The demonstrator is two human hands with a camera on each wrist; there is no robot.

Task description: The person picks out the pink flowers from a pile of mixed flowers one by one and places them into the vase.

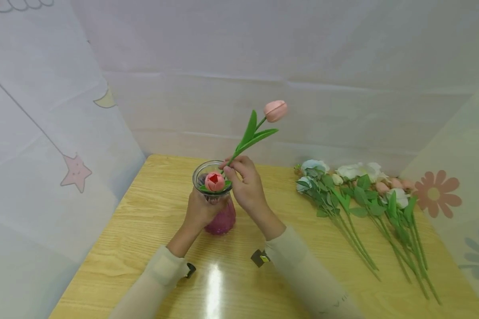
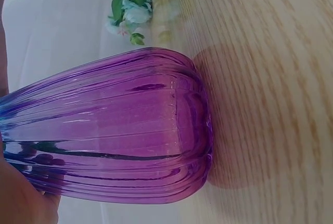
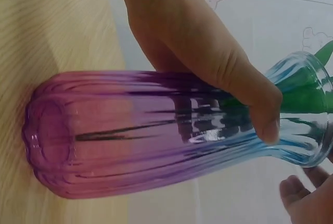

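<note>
At the vase [image 1: 219, 208] mouth, right hand [image 1: 245, 186] pinches a tulip [image 1: 275, 110] stem; left hand [image 1: 199, 210] grips the neck. Risk: slanted stem levers the vase over on the counter [image 1: 143, 230].

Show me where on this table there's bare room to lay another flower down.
Free: the near table strip in front of the sleeves, the left side between the vase and the left edge, and the gap between the right hand and the loose flowers. Crowded: the right third, where stems fan toward the near edge.
</note>
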